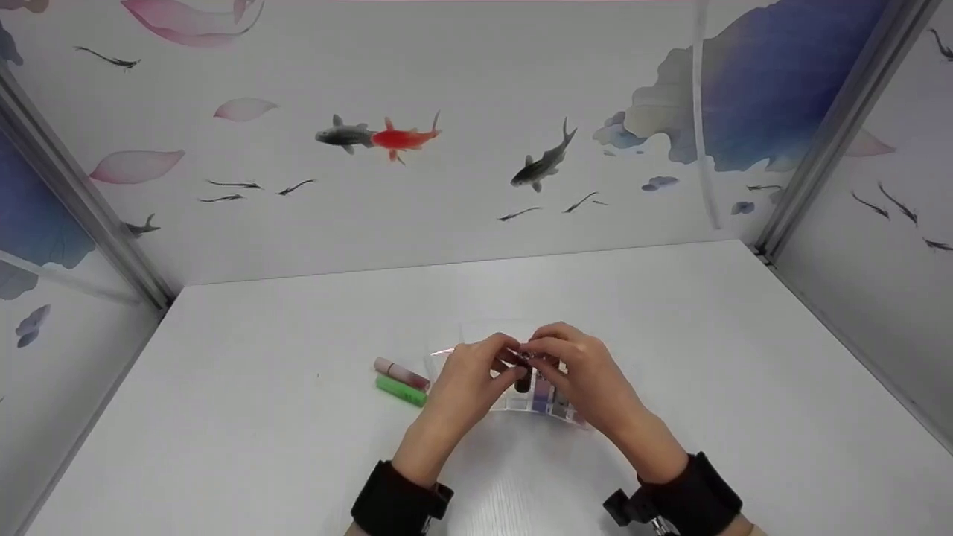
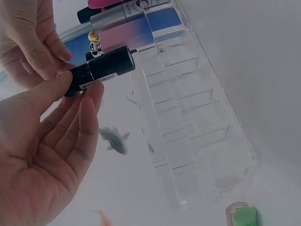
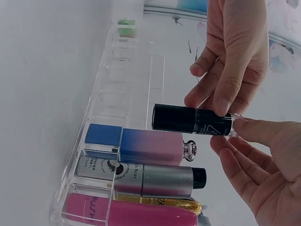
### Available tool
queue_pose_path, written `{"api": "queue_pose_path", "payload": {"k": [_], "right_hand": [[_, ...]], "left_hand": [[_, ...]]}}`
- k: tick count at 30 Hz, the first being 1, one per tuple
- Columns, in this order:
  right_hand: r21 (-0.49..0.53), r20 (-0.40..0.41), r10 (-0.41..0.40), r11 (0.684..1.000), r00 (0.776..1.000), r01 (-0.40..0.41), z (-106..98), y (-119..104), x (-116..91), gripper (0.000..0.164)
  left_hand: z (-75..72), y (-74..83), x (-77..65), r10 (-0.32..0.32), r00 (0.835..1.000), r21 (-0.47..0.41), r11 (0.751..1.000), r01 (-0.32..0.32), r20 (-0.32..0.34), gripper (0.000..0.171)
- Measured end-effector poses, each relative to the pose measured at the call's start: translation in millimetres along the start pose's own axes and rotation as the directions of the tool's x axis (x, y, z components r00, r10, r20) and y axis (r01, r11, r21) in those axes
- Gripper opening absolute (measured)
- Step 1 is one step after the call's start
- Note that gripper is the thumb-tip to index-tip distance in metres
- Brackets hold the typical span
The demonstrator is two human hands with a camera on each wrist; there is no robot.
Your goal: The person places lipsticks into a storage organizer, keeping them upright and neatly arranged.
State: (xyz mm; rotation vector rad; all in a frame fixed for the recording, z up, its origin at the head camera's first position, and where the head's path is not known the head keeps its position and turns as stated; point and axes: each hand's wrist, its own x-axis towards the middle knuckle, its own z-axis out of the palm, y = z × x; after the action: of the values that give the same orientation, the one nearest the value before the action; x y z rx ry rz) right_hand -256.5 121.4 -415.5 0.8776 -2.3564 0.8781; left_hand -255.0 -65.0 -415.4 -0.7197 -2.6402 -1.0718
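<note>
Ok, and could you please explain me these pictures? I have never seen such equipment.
There is no robot: these are a person's bare left hand and right hand, with a black band on each wrist. The wide picture comes from a camera worn on the head, looking down. The other two come from cameras worn on the wrists, each looking at that hand's work. On the white table is a clear divided holder, with a blue-and-pink tube, a silver tube, a gold tube and a bright pink tube in it. Beside it lie a green tube and a pale pink tube. The hands share a small black tube: the left grips its dark body, the right pinches its clear end.
</note>
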Motion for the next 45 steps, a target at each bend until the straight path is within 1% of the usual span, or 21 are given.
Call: {"api": "queue_pose_path", "payload": {"k": [3,8,15,21,32,35,40,45], "right_hand": [[0.002,0.007,0.009,1.0,1.0,-0.009,2.6,-0.3,-0.8,0.02],[-0.003,0.014,0.014,1.0,1.0,-0.014,6.5,-0.1,-1.7,0.016],[-0.049,0.008,0.012,0.999,1.0,-0.011,12.1,1.3,-3.3,0.014],[-0.09,0.014,0.004,0.996,1.0,-0.003,16.3,2.8,-4.6,0.014],[-0.092,0.04,0.035,0.995,0.999,-0.032,18.0,2.2,-4.3,0.01],[-0.096,0.039,0.03,0.995,0.999,-0.026,19.4,3.0,-4.5,0.011],[-0.118,0.032,0.014,0.993,0.999,-0.01,22.0,4.6,-4.8,0.011],[-0.147,0.005,-0.041,0.988,0.999,0.041,24.0,6.9,-4.8,0.012]], "left_hand": [[0.2,-1.1,0.5,-0.022,1.0,0.017,1.0,0.022,0.011,0.021],[0.9,-2.5,1.0,-0.032,0.999,0.042,0.999,0.031,0.021,0.019],[3.6,-4.5,0.7,-0.06,0.997,0.038,0.998,0.058,0.04,0.02],[6.0,-6.6,0.5,-0.054,0.998,0.054,0.997,0.051,0.044,0.019],[8.4,-7.1,0.7,-0.092,0.994,0.083,0.993,0.087,0.057,0.02],[9.5,-7.5,0.8,-0.103,0.993,0.084,0.992,0.098,0.061,0.02],[11.2,-8.7,0.9,-0.1,0.993,0.085,0.992,0.094,0.065,0.019],[12.0,-9.7,1.1,-0.098,0.993,0.078,0.993,0.093,0.068,0.019]]}}
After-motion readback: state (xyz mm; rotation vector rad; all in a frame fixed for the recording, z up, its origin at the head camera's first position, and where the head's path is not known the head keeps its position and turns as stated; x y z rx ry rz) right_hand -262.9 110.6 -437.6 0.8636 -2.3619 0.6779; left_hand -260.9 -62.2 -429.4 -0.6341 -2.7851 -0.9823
